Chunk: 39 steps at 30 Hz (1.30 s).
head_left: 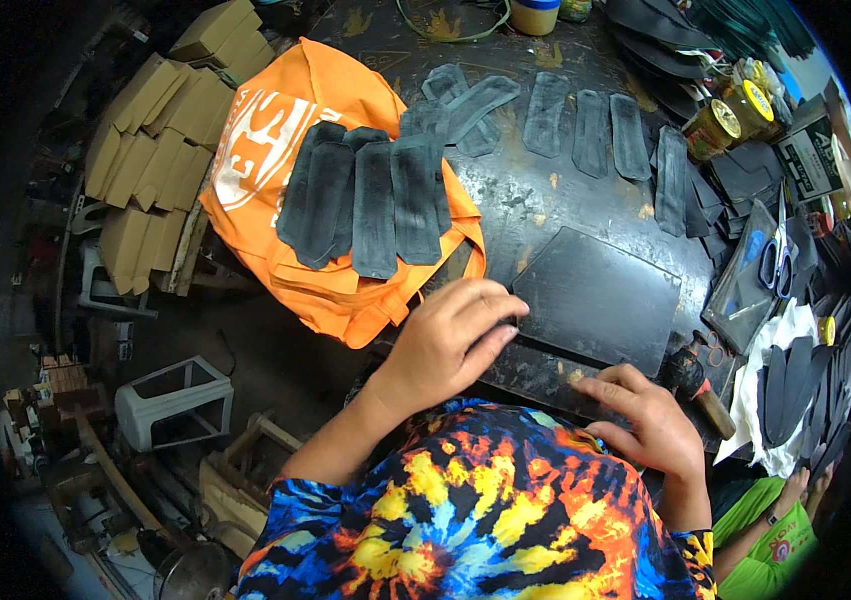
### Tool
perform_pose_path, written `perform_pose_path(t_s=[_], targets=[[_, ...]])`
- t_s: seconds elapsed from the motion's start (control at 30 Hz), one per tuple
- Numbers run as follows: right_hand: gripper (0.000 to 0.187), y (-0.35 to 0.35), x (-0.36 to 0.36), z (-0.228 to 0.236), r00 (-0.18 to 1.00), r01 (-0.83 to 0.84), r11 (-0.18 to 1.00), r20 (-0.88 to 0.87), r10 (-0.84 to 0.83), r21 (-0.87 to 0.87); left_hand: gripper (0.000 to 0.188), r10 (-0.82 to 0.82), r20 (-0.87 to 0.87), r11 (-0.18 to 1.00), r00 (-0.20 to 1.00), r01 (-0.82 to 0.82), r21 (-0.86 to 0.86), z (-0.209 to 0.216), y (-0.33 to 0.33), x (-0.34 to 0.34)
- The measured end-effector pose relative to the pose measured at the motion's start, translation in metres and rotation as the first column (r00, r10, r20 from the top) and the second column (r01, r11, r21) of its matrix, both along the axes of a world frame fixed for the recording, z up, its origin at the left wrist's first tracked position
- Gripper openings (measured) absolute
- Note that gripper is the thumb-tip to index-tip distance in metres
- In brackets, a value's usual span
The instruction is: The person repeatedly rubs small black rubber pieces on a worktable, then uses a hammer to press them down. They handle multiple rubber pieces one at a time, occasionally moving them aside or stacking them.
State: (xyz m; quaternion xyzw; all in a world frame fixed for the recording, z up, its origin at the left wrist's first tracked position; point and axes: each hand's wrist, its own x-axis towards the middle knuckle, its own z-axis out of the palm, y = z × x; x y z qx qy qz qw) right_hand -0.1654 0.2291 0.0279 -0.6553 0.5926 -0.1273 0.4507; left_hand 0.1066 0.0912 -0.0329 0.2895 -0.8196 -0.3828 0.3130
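A flat black board (601,295) with cut corners lies on the dark table in front of me. My left hand (454,335) is beside its left edge, fingers loosely curled and the thumb apart from them, with nothing visible between. At the table's near edge, below the board, my right hand (644,415) has its fingers bent and spread, and it too shows nothing held. Left of the board, several dark strips (376,205) with angled ends rest on an orange cloth bag (356,85). More such strips (546,115) are spread across the far side of the table.
A hammer (714,408) lies right of the board. Scissors (778,262), jars (714,130) and dark offcuts (746,165) crowd the right side. Stacked cardboard pieces (151,150) and a grey stool (174,402) stand left. A person in green (771,540) is at lower right.
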Motion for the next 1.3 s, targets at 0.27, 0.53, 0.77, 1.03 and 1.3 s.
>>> perform_pose_path(t_s=[0.27,0.53,0.77,1.03,1.3], targets=[[0.033,-0.02,0.028,-0.03,0.963,0.0,0.975,0.264,0.061,-0.224,0.071,-0.214,-0.183,0.97,0.96,0.23,0.075,0.011,0.017,-0.044],[0.035,-0.022,-0.01,-0.007,0.866,-0.3,0.946,0.45,0.217,0.12,0.052,-0.538,-0.253,0.754,0.804,0.594,0.28,-0.005,0.035,-0.054],[0.059,-0.02,-0.019,0.017,0.906,-0.337,0.937,0.239,0.349,-0.091,0.03,-0.608,-0.18,0.721,0.773,0.633,0.283,0.009,0.028,-0.044],[0.063,-0.028,-0.015,0.006,0.905,-0.381,0.909,0.135,0.404,-0.167,0.026,-0.574,-0.095,0.815,0.813,0.579,0.033,0.008,0.022,-0.051],[0.065,-0.029,0.003,-0.015,0.862,-0.433,0.878,0.194,0.469,-0.203,0.052,-0.442,-0.128,0.878,0.888,0.457,0.144,-0.005,0.047,-0.072]])
